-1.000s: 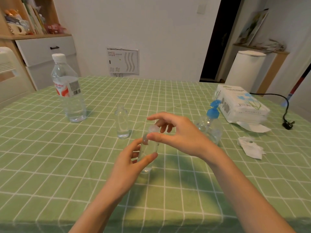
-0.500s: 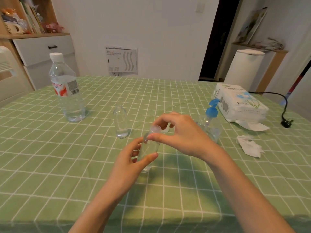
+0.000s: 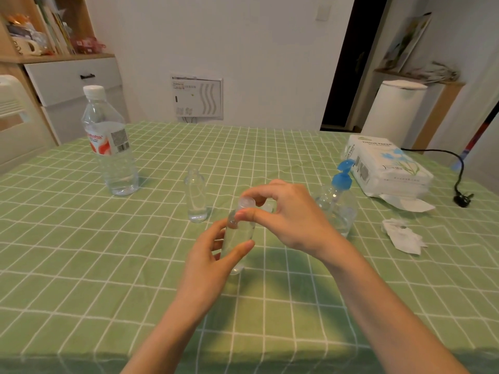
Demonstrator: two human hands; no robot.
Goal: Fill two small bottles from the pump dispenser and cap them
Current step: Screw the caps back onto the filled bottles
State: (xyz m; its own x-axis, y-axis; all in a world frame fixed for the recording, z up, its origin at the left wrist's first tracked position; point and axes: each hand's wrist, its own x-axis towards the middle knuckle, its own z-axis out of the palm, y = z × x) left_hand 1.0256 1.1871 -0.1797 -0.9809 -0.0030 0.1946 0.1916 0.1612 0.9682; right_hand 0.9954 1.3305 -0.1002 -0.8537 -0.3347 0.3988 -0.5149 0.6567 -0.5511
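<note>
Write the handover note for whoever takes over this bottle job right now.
Left hand grips the small bottle. Right hand pinches the cap on its mouth.
Second bottle stands uncapped beyond the hands; pump dispenser stands to their right.
Done: cap placed on the small bottle.
Left: seat that cap, then cap the second bottle. Fill levels unclear; check both.

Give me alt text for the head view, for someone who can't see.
The left hand grips a small clear bottle while the right hand pinches its cap. A second small bottle stands uncapped behind, on a green checked tablecloth.
</note>
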